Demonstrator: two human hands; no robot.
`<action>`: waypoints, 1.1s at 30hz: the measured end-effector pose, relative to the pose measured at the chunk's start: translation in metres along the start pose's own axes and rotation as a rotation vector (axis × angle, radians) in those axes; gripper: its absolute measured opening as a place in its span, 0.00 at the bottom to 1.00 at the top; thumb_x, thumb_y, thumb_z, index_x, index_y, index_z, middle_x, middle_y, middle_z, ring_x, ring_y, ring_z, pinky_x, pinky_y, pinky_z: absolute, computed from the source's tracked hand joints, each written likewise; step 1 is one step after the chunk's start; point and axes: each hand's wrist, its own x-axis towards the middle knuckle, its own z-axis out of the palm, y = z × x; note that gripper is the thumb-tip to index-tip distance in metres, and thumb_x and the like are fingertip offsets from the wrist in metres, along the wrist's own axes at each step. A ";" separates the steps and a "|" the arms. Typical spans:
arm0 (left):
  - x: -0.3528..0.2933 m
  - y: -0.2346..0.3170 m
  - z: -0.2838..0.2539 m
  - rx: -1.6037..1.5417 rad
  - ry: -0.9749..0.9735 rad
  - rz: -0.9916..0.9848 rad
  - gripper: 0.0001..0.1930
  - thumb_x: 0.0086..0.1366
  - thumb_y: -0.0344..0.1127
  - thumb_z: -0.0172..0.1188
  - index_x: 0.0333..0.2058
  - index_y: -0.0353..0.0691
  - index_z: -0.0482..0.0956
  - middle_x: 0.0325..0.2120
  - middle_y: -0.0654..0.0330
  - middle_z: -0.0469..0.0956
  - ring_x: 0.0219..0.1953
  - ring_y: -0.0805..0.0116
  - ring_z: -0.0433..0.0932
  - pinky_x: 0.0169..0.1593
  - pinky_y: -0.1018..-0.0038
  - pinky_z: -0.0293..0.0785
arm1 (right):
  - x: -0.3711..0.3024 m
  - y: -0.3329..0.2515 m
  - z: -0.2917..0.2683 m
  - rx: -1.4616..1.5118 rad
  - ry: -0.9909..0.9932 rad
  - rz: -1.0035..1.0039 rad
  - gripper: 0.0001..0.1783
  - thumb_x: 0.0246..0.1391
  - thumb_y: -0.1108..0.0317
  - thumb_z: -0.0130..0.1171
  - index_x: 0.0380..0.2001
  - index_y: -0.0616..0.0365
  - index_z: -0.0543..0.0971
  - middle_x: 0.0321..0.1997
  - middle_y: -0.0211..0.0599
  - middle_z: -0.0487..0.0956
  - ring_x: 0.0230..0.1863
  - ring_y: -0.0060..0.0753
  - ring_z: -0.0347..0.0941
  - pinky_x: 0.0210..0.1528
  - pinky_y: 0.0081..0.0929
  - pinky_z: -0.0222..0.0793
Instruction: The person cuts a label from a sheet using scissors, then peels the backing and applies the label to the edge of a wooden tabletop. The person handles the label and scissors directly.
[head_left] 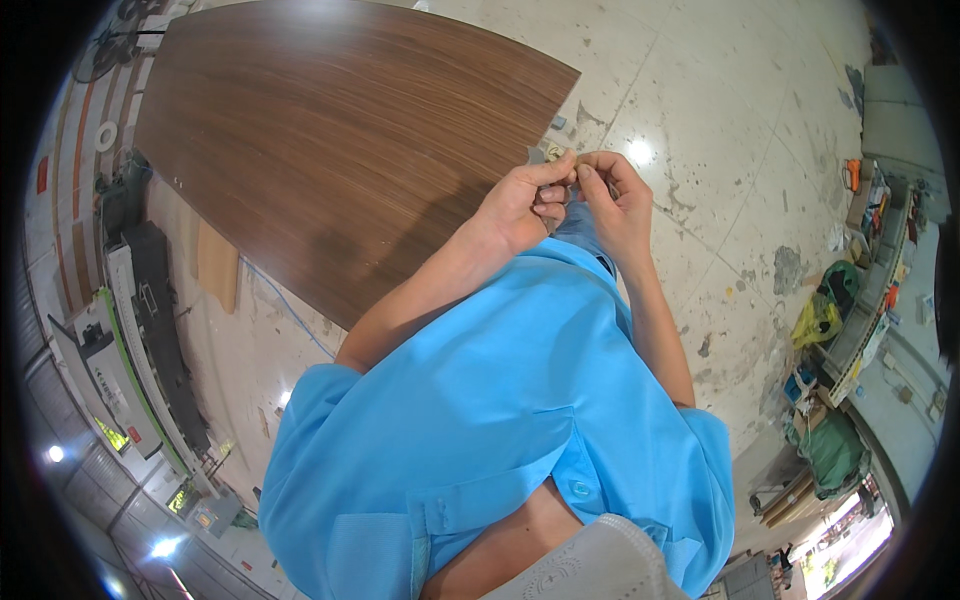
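Observation:
My left hand [524,205] and my right hand [622,203] meet in front of my body, close to the near right corner of a large dark brown wood-grain board [340,130]. The left fingers are curled, with the thumb pressed toward the right fingertips. My right hand pinches with thumb and forefinger at the same spot. Whatever lies between the fingertips is too small to name. A bit of grey material [536,156] shows just beyond my left thumb; I cannot tell whether the hand holds it.
Pale, stained floor [730,170] stretches to the right. Cluttered shelving [880,270] with bags and tools runs along the right side. On the left stand a long machine with a green edge [135,370] and wooden strips [216,265]. A blue cable [285,305] lies below the board.

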 end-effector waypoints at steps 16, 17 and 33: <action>-0.001 -0.005 0.000 0.235 -0.079 0.207 0.06 0.70 0.37 0.61 0.38 0.44 0.74 0.29 0.73 0.70 0.24 0.89 0.62 0.23 0.88 0.57 | -0.001 -0.008 -0.004 0.053 0.022 0.080 0.07 0.62 0.72 0.58 0.39 0.65 0.79 0.31 0.30 0.79 0.31 0.19 0.74 0.35 0.19 0.71; -0.001 -0.005 0.000 0.236 -0.077 0.206 0.06 0.70 0.37 0.61 0.38 0.44 0.74 0.29 0.73 0.70 0.24 0.89 0.61 0.23 0.88 0.57 | -0.001 -0.008 -0.004 0.048 0.018 0.076 0.07 0.62 0.72 0.58 0.39 0.66 0.79 0.31 0.30 0.79 0.31 0.19 0.74 0.35 0.19 0.71; 0.002 -0.006 0.002 0.231 -0.076 0.221 0.08 0.69 0.39 0.63 0.37 0.44 0.75 0.25 0.75 0.66 0.22 0.88 0.59 0.23 0.85 0.54 | 0.003 -0.008 -0.007 0.072 -0.015 0.073 0.08 0.62 0.71 0.60 0.38 0.66 0.79 0.31 0.30 0.78 0.31 0.19 0.73 0.35 0.19 0.69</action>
